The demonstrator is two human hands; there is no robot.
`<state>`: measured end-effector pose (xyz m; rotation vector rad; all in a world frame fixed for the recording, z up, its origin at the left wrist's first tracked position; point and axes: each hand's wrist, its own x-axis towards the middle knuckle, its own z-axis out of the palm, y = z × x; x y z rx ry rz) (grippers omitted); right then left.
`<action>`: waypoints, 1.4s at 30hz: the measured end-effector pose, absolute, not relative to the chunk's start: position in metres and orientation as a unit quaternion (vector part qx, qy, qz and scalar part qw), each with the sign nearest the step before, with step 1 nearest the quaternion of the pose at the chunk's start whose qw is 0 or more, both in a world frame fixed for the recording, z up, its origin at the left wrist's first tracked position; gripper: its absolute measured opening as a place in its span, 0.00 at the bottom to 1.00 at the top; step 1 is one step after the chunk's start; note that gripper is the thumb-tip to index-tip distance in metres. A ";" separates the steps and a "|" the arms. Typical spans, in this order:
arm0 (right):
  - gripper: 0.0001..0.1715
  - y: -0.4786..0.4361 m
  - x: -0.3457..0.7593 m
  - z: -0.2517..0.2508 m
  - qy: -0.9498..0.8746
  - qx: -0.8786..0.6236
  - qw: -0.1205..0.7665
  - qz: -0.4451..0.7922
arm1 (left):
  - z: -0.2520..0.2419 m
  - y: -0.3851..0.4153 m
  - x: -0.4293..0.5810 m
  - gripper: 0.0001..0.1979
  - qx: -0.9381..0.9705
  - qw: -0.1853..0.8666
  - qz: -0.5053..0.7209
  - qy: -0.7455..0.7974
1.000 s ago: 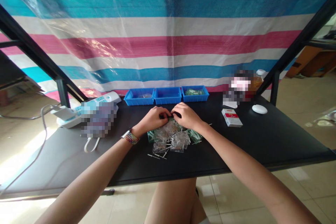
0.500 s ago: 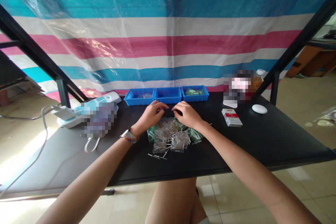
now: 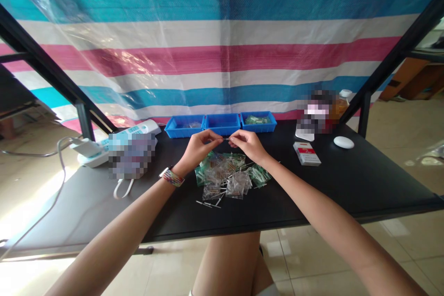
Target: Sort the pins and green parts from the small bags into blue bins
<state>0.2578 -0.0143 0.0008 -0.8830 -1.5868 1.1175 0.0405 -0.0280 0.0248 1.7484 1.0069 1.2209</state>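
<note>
A heap of small clear plastic bags [image 3: 227,175] holding thin metal pins lies in the middle of the black table [image 3: 347,180]. Just above its far side, my left hand [image 3: 198,147] and my right hand [image 3: 247,144] are raised and nearly meet. Each pinches one end of a thin metal pin [image 3: 226,139] held level between them. A beaded band circles my left wrist. A few loose pins [image 3: 209,204] lie in front of the heap.
Three blue trays [image 3: 221,125] stand in a row at the table's far edge, backed by a striped tarp. A white power strip [image 3: 94,156] with cables lies left. A red-and-white box [image 3: 306,153] and a white puck [image 3: 343,142] sit right.
Both hands have risen off the heap of bags. Their fingertips now pinch a thin pin between them, where a second ago they were pressed down among the bags.
</note>
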 end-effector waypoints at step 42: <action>0.19 0.000 0.255 0.014 -0.539 -0.371 0.579 0.486 | 0.027 -0.028 0.039 0.12 0.688 0.397 0.463 0.392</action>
